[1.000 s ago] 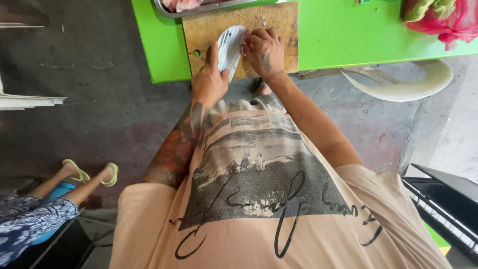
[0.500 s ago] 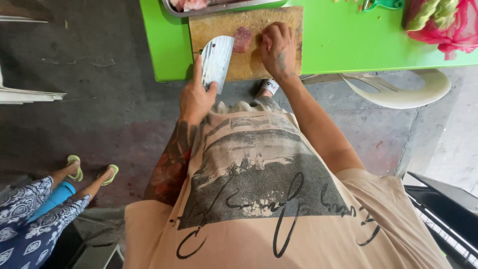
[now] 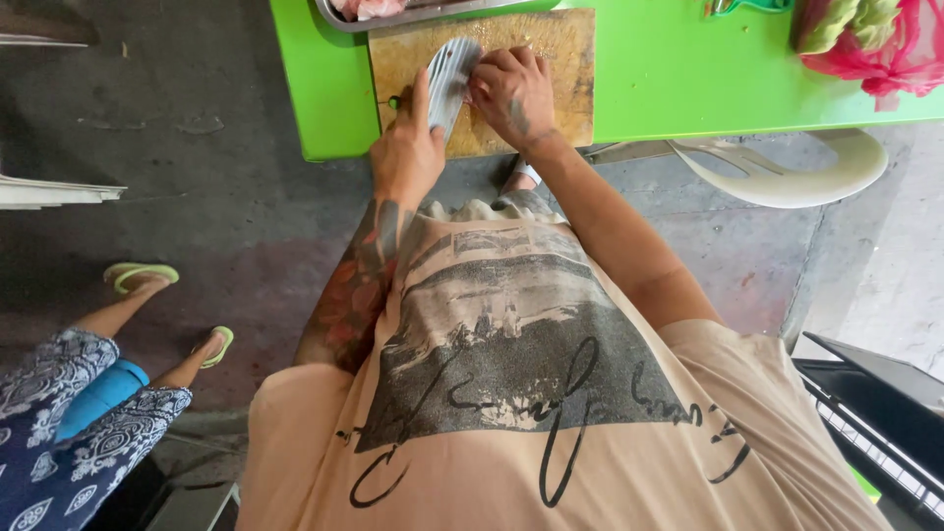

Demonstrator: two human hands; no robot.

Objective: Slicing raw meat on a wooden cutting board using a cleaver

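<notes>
Fingers of right hand [image 3: 511,93] curled down tight, tips pressed to wooden cutting board [image 3: 551,59], appar. pinning a small item beneath; item itself hidden under the hand, cannot confirm what it is. Knuckles face the blade, prob. acting as a guide and keeping tips clear of the edge.

Left hand [image 3: 408,147] closed around handle of broad cleaver [image 3: 450,79], index finger laid along the spine, likely for steadier control. Blade rests flat-side up toward camera, edge down on board, touching or just beside right-hand fingers.

Board sits at near edge of green table [image 3: 688,79], close to the body, so both forearms reach w/o stretching. Metal tray [image 3: 423,12] w/ pink meat directly behind board, within easy reach.

Pose: elbows bent, left forearm tattooed, wrists angled inward, hands meeting over board centre.

Seated person's legs [image 3: 128,324] at left, well apart.
</notes>
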